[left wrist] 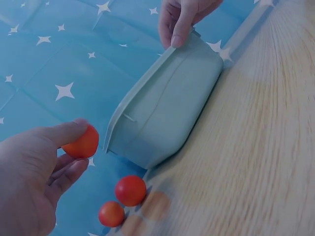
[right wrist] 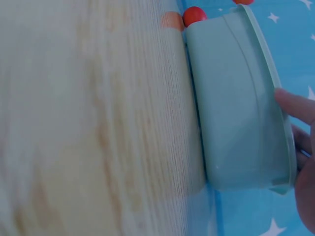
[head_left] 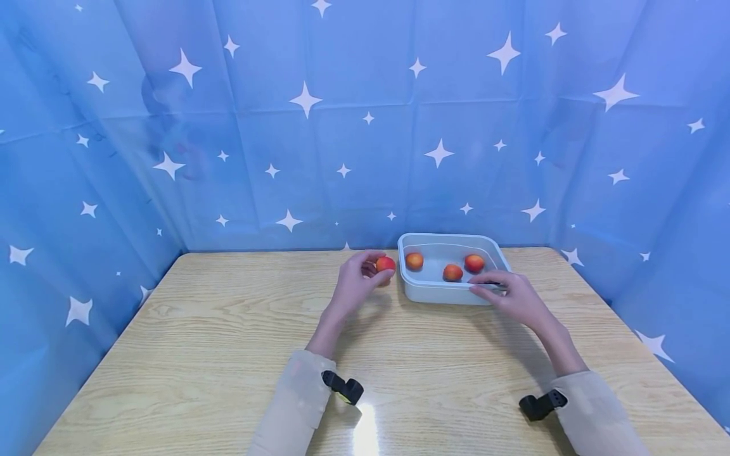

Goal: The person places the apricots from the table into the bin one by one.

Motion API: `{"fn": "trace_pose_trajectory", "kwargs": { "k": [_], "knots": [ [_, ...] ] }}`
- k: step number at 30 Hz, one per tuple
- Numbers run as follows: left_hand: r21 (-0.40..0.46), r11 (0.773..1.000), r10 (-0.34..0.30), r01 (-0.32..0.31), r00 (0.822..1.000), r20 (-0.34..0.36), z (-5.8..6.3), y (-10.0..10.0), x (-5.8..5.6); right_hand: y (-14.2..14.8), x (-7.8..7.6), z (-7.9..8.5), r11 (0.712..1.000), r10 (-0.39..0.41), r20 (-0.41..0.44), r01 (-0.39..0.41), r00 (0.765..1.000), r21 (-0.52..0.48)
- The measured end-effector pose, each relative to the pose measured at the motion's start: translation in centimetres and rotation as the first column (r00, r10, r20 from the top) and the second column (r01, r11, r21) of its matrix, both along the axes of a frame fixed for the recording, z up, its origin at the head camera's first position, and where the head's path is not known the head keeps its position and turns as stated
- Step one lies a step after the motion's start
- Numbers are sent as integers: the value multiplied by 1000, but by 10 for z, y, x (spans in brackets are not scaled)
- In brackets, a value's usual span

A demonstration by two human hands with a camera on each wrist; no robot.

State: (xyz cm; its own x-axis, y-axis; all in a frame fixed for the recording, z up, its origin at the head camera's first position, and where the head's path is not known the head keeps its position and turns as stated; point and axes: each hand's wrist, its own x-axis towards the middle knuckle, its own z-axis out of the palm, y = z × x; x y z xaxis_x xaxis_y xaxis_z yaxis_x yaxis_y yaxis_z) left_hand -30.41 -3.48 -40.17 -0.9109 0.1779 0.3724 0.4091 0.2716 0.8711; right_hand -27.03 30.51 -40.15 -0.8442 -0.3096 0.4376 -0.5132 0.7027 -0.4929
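Note:
Between thumb and fingertips my left hand [head_left: 355, 285] pinches a small round red-orange fruit [head_left: 386, 263], held just left of the container. That pale blue-green plastic container [head_left: 445, 294] stands at the table's back, without a lid. Inside it lie an orange fruit on the left [head_left: 414, 261], one near the front wall [head_left: 453, 273] and one on the right [head_left: 474, 263]. My right hand [head_left: 513, 299] grips the container's front rim near the right corner, thumb outside the wall. In the left wrist view, a larger fruit [left wrist: 130, 191] and a smaller fruit [left wrist: 111, 214] sit on the table below the left hand.
The light wood table [head_left: 228, 342] stretches forward and to both sides of the arms. A blue curtain [head_left: 256, 133] with white stars hangs behind the back edge and along the sides. Black wrist cameras are strapped over both sleeves.

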Motion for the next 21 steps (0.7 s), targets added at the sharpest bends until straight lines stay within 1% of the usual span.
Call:
{"fn": "trace_pose_trajectory", "kwargs": {
  "k": [3, 7, 16, 21],
  "knots": [
    [8, 1000, 14, -14, 1000, -15, 3, 3, 0, 0, 0, 0, 1000, -4, -6, 4, 1000, 2],
    [35, 999, 21, -19, 998, -53, 5, 6, -1, 1, -1, -1, 1000, -5, -5, 5, 1000, -5],
    [82, 997, 6, 4, 993, -119, 5, 12, 1, 1, 0, -2, 1000, 8, -9, -8, 1000, -9],
    [99, 995, -10, 28, 984, -178, 6, 17, 2, 0, 1, -1, 1000, 6, -2, -6, 1000, -5]
  ]
}}
